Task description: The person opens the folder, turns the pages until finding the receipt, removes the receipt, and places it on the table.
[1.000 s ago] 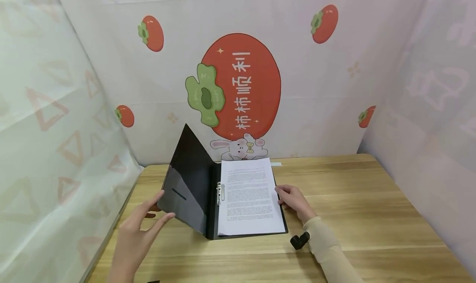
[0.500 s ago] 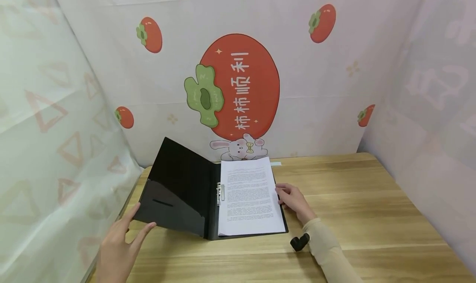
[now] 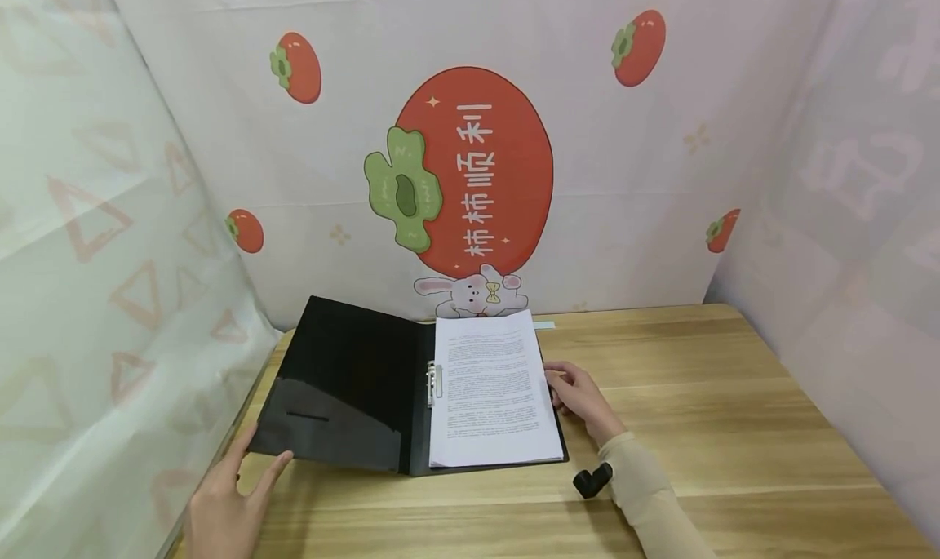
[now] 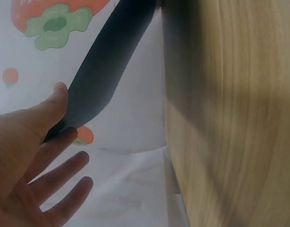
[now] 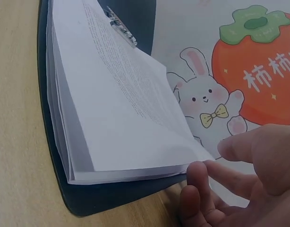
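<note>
A black folder [image 3: 352, 363] lies spread on the wooden table, its left cover tilted slightly up off the tabletop. Thumb and index finger of my left hand [image 3: 228, 494] pinch the near left corner of that cover; in the left wrist view the cover [image 4: 102, 66] runs between them, other fingers spread. A stack of printed paper [image 3: 492, 388] sits on the right side beside a metal clip [image 3: 435, 382]. My right hand [image 3: 582, 397] rests with loosely bent fingers at the folder's right edge. In the right wrist view its fingertips [image 5: 197, 174] overlap the paper stack's edge [image 5: 131, 172].
A wooden table [image 3: 698, 428] extends to the right. White printed cloth [image 3: 609, 216] hangs behind it and along both sides. A small pale strip [image 3: 544, 325] lies behind the folder, and a black device [image 3: 591, 479] is on my right wrist.
My left hand has moved left and down with the folder's cover, swinging it from steeply raised to nearly flat. The right hand and the paper stack have stayed in place.
</note>
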Action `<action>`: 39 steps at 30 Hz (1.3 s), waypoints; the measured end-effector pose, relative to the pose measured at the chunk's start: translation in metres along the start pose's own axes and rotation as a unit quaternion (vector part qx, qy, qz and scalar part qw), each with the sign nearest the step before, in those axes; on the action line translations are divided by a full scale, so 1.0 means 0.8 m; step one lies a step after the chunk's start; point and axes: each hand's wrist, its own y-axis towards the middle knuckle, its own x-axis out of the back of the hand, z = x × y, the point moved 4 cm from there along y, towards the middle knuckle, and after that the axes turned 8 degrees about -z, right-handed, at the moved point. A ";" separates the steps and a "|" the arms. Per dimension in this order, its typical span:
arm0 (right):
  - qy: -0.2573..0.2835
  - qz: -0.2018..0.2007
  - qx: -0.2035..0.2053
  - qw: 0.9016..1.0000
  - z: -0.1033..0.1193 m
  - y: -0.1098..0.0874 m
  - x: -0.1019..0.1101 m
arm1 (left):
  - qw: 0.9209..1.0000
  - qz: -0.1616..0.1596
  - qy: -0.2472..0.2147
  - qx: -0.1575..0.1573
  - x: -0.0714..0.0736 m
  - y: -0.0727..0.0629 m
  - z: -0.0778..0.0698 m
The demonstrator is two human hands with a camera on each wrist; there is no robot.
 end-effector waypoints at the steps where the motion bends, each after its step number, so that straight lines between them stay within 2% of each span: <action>1: 0.001 0.001 0.002 1.000 0.000 0.000 0.000 | 1.000 0.017 0.008 0.018 -0.002 -0.002 0.004; 4: 0.001 0.004 0.006 1.000 -0.001 0.000 0.000 | 0.992 0.086 0.040 0.079 -0.008 -0.008 0.017; 6: 0.003 0.006 0.004 1.000 -0.001 0.000 0.000 | 0.981 0.142 0.064 0.117 -0.014 -0.012 0.026; 9: 0.004 0.006 -0.002 1.000 -0.003 0.001 0.000 | 0.959 0.226 0.079 0.153 -0.025 -0.019 0.041; 14: 0.001 0.003 -0.008 1.000 -0.003 0.001 0.000 | 0.918 0.342 0.072 0.186 -0.043 -0.031 0.061; 20: -0.006 -0.001 -0.010 1.000 -0.005 0.003 -0.001 | 0.882 0.430 0.053 0.183 -0.060 -0.045 0.078; 23: -0.005 -0.005 -0.009 1.000 -0.006 0.004 -0.001 | 0.869 0.458 0.049 0.180 -0.068 -0.053 0.086; 25: -0.007 -0.007 -0.008 1.000 -0.006 0.004 0.000 | 0.868 0.461 0.056 0.178 -0.071 -0.058 0.090; 30: -0.009 -0.005 -0.005 1.000 -0.006 0.002 0.001 | 0.860 0.464 0.076 0.196 -0.075 -0.068 0.091; 35: -0.002 -0.003 -0.004 1.000 -0.008 0.001 0.002 | 0.849 0.475 0.074 0.217 -0.075 -0.071 0.084; 39: -0.004 -0.004 0.000 1.000 -0.008 0.002 0.003 | 0.847 0.477 0.062 0.224 -0.075 -0.071 0.080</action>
